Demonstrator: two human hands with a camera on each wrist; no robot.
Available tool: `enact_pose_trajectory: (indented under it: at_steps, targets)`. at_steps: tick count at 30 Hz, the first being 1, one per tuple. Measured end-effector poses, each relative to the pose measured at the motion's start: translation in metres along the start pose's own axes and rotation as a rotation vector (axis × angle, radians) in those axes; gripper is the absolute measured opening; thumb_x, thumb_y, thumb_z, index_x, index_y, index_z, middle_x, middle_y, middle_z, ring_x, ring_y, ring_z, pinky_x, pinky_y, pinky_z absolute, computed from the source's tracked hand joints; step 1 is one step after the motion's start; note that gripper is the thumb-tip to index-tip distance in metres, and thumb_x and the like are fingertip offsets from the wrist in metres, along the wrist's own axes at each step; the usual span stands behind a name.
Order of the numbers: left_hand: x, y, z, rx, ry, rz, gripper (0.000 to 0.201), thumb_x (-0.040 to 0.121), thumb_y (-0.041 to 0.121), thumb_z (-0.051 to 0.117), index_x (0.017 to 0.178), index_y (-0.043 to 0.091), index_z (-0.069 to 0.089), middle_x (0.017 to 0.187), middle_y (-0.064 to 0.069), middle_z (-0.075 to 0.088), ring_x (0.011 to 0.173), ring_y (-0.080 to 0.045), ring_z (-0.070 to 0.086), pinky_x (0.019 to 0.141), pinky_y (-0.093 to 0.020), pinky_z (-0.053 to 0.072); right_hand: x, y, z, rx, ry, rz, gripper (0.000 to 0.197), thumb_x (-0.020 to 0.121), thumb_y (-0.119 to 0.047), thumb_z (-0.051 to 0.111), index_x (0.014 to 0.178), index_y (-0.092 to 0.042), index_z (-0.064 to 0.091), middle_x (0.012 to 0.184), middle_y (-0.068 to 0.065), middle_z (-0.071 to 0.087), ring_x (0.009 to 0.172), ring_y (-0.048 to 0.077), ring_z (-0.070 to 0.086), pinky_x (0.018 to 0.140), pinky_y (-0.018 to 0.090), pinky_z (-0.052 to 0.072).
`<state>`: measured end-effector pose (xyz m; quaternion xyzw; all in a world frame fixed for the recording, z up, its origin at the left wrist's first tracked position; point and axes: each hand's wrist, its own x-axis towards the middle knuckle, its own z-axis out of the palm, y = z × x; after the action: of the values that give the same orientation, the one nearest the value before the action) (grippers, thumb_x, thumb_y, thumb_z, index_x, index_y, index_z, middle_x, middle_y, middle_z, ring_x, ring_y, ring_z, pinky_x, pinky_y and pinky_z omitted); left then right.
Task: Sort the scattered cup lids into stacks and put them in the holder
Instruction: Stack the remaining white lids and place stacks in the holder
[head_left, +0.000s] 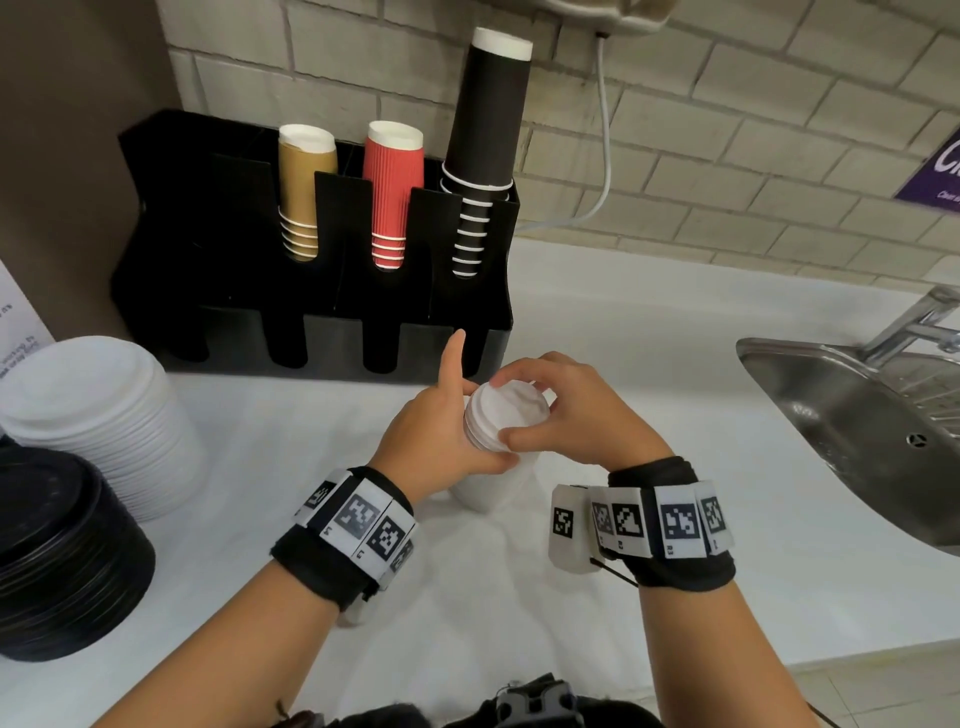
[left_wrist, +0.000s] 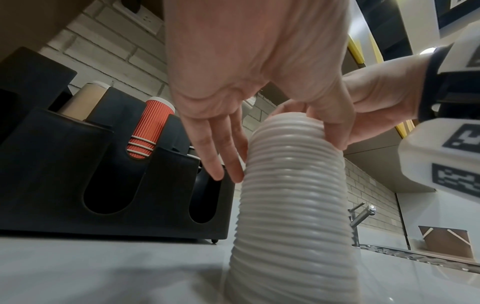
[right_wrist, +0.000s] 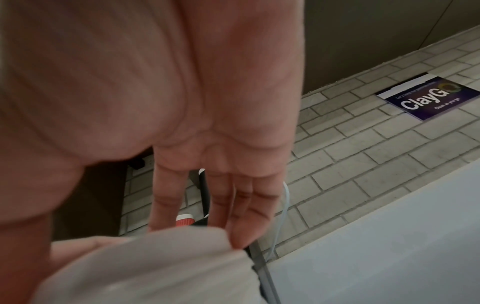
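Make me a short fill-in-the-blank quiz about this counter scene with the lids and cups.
1. Both hands, left hand and right hand, grip a tall stack of ____ lids.
2. The stack stands on the ____.
3. Between the tan cups and black cups in the holder sit ____ cups.
Missing words: white; counter; red
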<state>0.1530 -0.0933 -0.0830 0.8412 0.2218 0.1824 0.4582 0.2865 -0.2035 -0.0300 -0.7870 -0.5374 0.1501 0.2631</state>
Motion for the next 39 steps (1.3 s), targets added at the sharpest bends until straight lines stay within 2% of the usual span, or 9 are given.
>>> enact_pose_trajectory:
  at_steps: [5, 9, 12, 14, 19, 25, 29, 35, 39]
  targets:
    - [-0.001, 0.002, -0.001, 0.004, -0.007, -0.010, 0.132, 0.063, 0.037, 0.089, 0.153, 0.029, -0.006, 0.115, 0.015, 0.054, 0.105, -0.010, 0.057, 0.089, -0.027, 0.047, -0.002, -0.002, 0.004, -0.021, 0.006, -0.002, 0.052, 0.069, -0.023, 0.080, 0.116, -0.032, 0.061, 0.112, 0.000, 0.052, 0.103, 0.016, 0.052, 0.080, 0.020, 0.042]
    - [-0.004, 0.003, -0.012, 0.125, -0.172, -0.154, 0.109, 0.066, 0.048, 0.084, 0.151, 0.022, 0.021, 0.137, 0.003, 0.050, 0.119, -0.017, 0.052, 0.093, -0.031, 0.045, -0.004, 0.003, 0.005, 0.002, 0.017, -0.003, 0.053, 0.073, -0.024, 0.076, 0.120, -0.036, 0.056, 0.116, -0.002, 0.047, 0.103, 0.014, 0.049, 0.078, 0.010, 0.037]
    - [-0.005, -0.002, -0.017, 0.293, -0.429, -0.270, 0.076, 0.084, 0.049, 0.067, 0.141, 0.013, 0.033, 0.106, 0.004, 0.058, 0.089, -0.013, 0.059, 0.073, -0.025, 0.046, -0.009, 0.011, 0.006, 0.115, 0.004, 0.023, 0.058, 0.076, -0.027, 0.075, 0.126, -0.043, 0.050, 0.120, -0.005, 0.040, 0.108, 0.009, 0.044, 0.079, 0.003, 0.035]
    - [-0.002, -0.004, -0.010, 0.301, -0.477, -0.260, 0.059, 0.089, 0.041, 0.062, 0.135, 0.013, 0.038, 0.093, 0.004, 0.059, 0.078, -0.011, 0.058, 0.066, -0.024, 0.046, -0.010, 0.016, 0.005, 0.137, -0.036, 0.048, 0.068, 0.073, -0.032, 0.080, 0.129, -0.046, 0.044, 0.122, -0.004, 0.037, 0.111, 0.010, 0.041, 0.081, 0.007, 0.035]
    - [0.012, -0.004, 0.010, 0.280, -0.363, -0.255, 0.047, 0.096, 0.037, 0.053, 0.133, 0.012, 0.040, 0.098, 0.000, 0.058, 0.087, -0.018, 0.058, 0.070, -0.029, 0.047, 0.001, 0.026, -0.002, 0.126, -0.035, 0.024, 0.071, 0.070, -0.027, 0.083, 0.125, -0.042, 0.040, 0.124, -0.001, 0.050, 0.108, 0.018, 0.047, 0.082, 0.023, 0.038]
    - [0.029, -0.001, 0.022, 0.246, -0.323, -0.247, 0.050, 0.094, 0.037, 0.055, 0.135, 0.012, 0.039, 0.119, -0.008, 0.060, 0.105, -0.024, 0.059, 0.090, -0.037, 0.049, 0.029, 0.038, -0.018, 0.119, 0.009, 0.088, 0.069, 0.073, -0.021, 0.082, 0.127, -0.029, 0.040, 0.122, 0.005, 0.049, 0.102, 0.021, 0.049, 0.077, 0.025, 0.040]
    - [0.024, -0.004, 0.007, 0.213, -0.261, -0.240, 0.058, 0.089, 0.044, 0.062, 0.139, 0.023, 0.041, 0.131, -0.001, 0.054, 0.106, -0.016, 0.053, 0.085, -0.027, 0.042, 0.041, 0.039, -0.029, 0.073, -0.050, 0.127, 0.070, 0.072, -0.022, 0.083, 0.124, -0.027, 0.037, 0.115, 0.004, 0.050, 0.093, 0.021, 0.051, 0.069, 0.025, 0.044]
    - [-0.001, -0.018, -0.033, 0.069, -0.110, -0.308, 0.057, 0.087, 0.049, 0.064, 0.137, 0.031, 0.044, 0.125, 0.010, 0.051, 0.090, -0.011, 0.057, 0.070, -0.022, 0.045, 0.053, 0.031, -0.043, -0.110, -0.219, 0.133, 0.085, 0.068, -0.029, 0.085, 0.132, -0.040, 0.031, 0.120, 0.002, 0.046, 0.105, 0.022, 0.048, 0.078, 0.027, 0.042]
    - [-0.014, -0.030, -0.052, -0.012, -0.025, -0.354, 0.050, 0.087, 0.045, 0.065, 0.132, 0.031, 0.050, 0.119, 0.011, 0.053, 0.098, -0.012, 0.058, 0.076, -0.026, 0.045, 0.058, 0.026, -0.046, -0.185, -0.293, 0.151, 0.083, 0.069, -0.032, 0.084, 0.134, -0.048, 0.034, 0.126, -0.001, 0.044, 0.112, 0.022, 0.045, 0.085, 0.031, 0.041]
